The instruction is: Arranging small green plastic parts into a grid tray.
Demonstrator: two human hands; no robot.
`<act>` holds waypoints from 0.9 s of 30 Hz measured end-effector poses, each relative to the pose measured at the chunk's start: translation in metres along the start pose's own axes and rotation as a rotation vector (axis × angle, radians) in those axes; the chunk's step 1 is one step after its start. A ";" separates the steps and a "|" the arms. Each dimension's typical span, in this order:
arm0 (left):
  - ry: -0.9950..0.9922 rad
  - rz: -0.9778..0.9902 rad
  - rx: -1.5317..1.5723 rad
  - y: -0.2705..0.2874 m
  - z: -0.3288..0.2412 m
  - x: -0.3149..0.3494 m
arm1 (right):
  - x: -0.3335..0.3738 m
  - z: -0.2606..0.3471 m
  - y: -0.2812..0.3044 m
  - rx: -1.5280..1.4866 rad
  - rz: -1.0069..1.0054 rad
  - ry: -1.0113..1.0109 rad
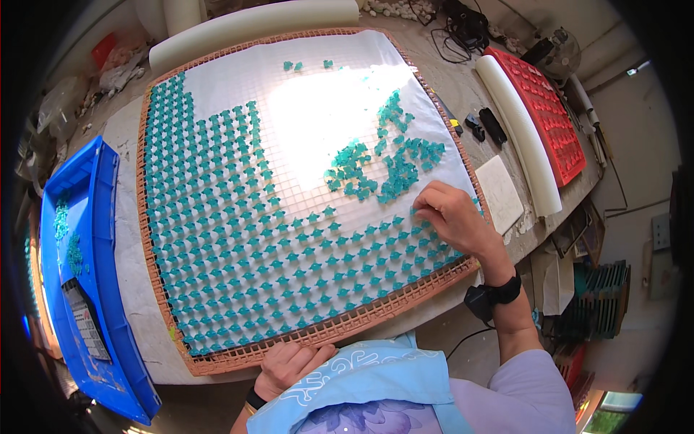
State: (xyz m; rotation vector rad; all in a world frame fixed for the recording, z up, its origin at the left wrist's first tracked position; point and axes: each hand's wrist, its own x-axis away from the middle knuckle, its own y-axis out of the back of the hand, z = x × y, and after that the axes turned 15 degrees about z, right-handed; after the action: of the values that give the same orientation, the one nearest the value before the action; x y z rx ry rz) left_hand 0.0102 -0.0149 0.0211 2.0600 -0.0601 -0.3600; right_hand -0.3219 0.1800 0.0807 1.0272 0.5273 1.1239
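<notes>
Small teal flower-like pieces [224, 289] stand in rows over a white gridded sheet [296, 195] inside a brown lattice tray [390, 307]. A loose heap of the same pieces [394, 177] lies toward the right side. My right hand [455, 217] hovers over the rows at the right, thumb and fingers pinched together. Whether a piece is between the fingertips cannot be made out. At the tray's near edge, my left hand [293, 367] rests with its fingers curled against the rim, partly hidden by my light blue apron [369, 372].
On the left stands a blue bin [119, 311] with teal bits and a dark keypad-like device [87, 318]. White rolls [253, 25] lie behind the tray and at its right [520, 137]. Beyond the right roll is a red tray [538, 116]; a white tile [499, 192] sits nearer.
</notes>
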 end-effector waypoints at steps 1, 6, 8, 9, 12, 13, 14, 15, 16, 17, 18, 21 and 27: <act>-0.002 -0.003 0.003 0.000 0.000 0.000 | 0.000 0.000 0.000 -0.029 0.009 0.017; -0.003 0.003 -0.006 0.000 0.000 0.001 | 0.001 0.001 -0.004 -0.089 0.016 0.034; -0.004 -0.002 -0.002 0.000 0.001 0.001 | 0.000 0.002 -0.004 -0.097 0.006 0.020; -0.006 -0.002 -0.006 0.000 0.001 0.001 | 0.000 0.002 -0.005 -0.098 0.006 0.020; -0.006 0.001 -0.007 0.000 0.001 0.001 | -0.001 0.002 -0.008 -0.079 0.007 0.016; -0.005 0.004 -0.004 0.000 0.001 0.001 | -0.001 0.002 -0.008 -0.069 0.011 0.009; -0.004 0.004 -0.003 0.000 0.000 0.001 | -0.001 0.003 -0.007 -0.059 0.015 0.002; 0.001 0.011 0.006 0.001 0.000 0.000 | -0.001 0.004 -0.006 -0.059 0.016 0.002; 0.008 0.017 0.012 0.002 0.000 0.000 | -0.001 0.006 -0.005 -0.073 0.026 -0.008; 0.010 0.017 0.010 0.002 0.000 0.000 | -0.002 0.007 -0.003 -0.087 0.035 -0.016; 0.014 0.016 0.009 0.001 -0.001 0.001 | -0.003 0.008 0.000 -0.088 0.035 -0.013; 0.013 0.022 0.009 0.003 -0.002 0.000 | -0.010 0.003 0.008 -0.135 -0.066 -0.054; 0.002 0.010 -0.002 0.002 0.000 -0.001 | -0.023 -0.018 -0.006 0.089 -0.153 -0.019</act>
State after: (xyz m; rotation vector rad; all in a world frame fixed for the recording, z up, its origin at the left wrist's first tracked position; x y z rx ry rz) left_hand 0.0098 -0.0158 0.0225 2.0576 -0.0694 -0.3520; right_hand -0.3417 0.1652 0.0637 1.0552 0.6342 0.9615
